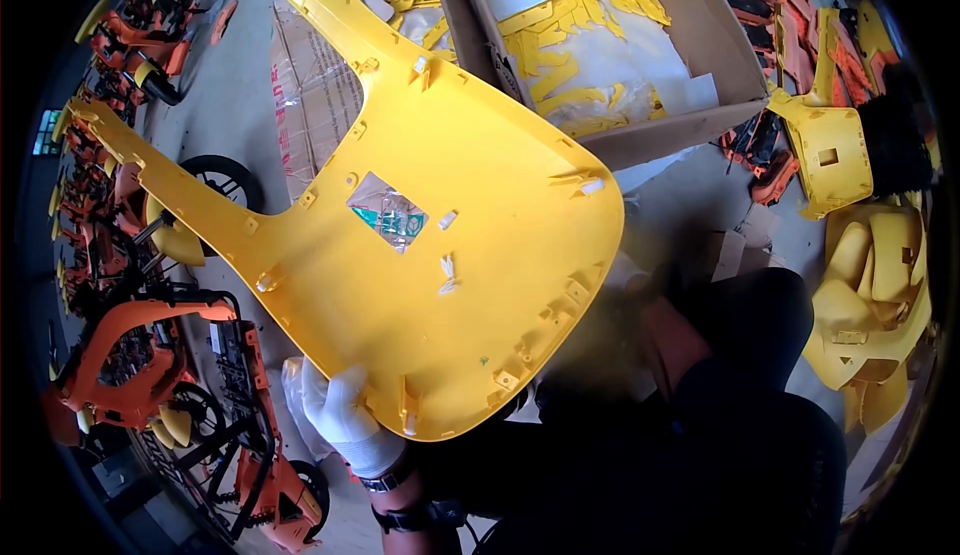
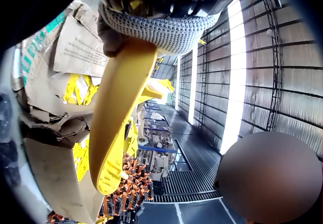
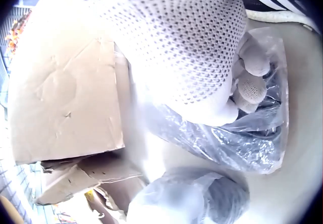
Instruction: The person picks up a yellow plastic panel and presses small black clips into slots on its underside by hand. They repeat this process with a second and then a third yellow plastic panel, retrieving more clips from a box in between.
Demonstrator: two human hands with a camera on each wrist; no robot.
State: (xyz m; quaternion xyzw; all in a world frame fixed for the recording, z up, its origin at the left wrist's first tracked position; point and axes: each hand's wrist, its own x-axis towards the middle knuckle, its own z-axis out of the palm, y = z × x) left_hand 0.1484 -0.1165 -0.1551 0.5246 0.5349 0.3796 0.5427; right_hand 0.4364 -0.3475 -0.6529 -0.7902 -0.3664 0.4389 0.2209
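The yellow panel (image 1: 500, 195) is held up in front of the person, its ribbed face turned toward them; the left hand (image 1: 350, 420) grips its lower edge, seemingly to steady it and keep that face in reach. Small white pieces (image 1: 447, 275) lie loose on the panel, below its square cutout, where its surface probably serves as a handy tray. Just beside the panel's right edge, the right hand (image 3: 181, 52) reaches into a clear plastic bag (image 3: 257, 153), fingers bent; whether they pinch anything I cannot tell. Beyond the panel, an open cardboard box (image 1: 650, 135) keeps yellow parts (image 1: 620, 0) together.
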